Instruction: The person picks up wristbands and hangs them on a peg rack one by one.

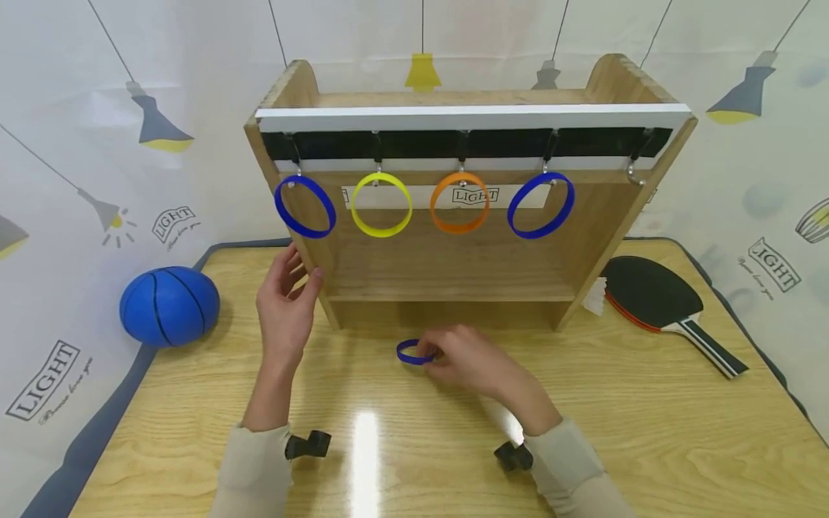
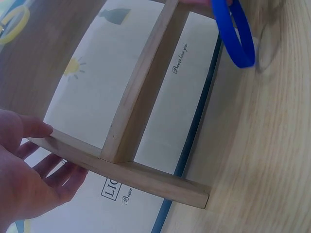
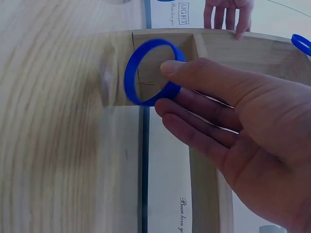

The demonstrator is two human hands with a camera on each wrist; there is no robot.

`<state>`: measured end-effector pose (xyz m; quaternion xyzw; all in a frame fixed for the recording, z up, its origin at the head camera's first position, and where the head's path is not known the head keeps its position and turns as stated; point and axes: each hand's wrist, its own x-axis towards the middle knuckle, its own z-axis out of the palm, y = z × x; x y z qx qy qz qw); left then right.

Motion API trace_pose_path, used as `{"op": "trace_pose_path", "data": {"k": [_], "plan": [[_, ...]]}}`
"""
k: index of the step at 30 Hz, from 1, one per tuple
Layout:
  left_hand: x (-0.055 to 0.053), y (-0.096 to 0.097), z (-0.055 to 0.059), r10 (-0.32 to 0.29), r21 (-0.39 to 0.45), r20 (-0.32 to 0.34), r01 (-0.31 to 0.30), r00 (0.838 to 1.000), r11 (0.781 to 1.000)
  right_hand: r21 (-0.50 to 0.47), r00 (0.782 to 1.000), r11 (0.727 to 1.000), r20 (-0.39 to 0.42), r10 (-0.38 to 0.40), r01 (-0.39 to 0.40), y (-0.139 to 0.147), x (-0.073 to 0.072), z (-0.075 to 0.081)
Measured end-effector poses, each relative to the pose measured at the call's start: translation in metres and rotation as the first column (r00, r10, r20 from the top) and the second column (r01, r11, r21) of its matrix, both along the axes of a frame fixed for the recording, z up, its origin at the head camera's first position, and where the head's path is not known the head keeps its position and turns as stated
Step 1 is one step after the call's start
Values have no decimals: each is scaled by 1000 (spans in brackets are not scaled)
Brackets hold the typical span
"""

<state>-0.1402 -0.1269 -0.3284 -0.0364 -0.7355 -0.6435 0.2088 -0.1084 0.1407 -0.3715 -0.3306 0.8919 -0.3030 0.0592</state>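
Observation:
My right hand [image 1: 466,363] pinches a blue wristband [image 3: 130,73] between thumb and fingers, low over the table in front of a wooden rack [image 1: 453,270]. With its thumb on one face and its fingers on the other, my left hand [image 1: 285,316] grips the rack's left side panel [image 2: 146,179]. Along the rack's black strip [image 1: 417,144], hooks carry a blue wristband [image 1: 311,233] on the left, then a yellow wristband [image 1: 382,233], an orange wristband [image 1: 460,229] and another blue wristband [image 1: 534,234]. A metal hook [image 1: 636,174] without a band hangs at the right end.
Left of the rack sits a small blue basketball [image 1: 170,307]. A black table tennis paddle [image 1: 654,291] lies to the right, beside a white ridged piece [image 1: 594,296]. Behind the wooden table [image 1: 440,446] hangs a printed cloth [image 1: 214,86] with lamp drawings.

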Motion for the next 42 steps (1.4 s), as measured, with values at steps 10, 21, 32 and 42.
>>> {"op": "trace_pose_path", "data": {"k": [10,21,32,42], "plan": [[-9,-5,-14,0,4,-14,0,1000,1000,12,998,999,-44,-40,40,5,3,14],[-3,0,-3,-1,19,-11,2,1000,1000,49,973,997,-223,-55,67,20,11,34],[8,5,16,-9,-1,-4,9,1000,1000,-141,996,989,-81,-45,33,87,30,64],[8,3,12,-10,-4,-16,10,1000,1000,-425,971,882,-36,-238,201,149,47,131]]}}
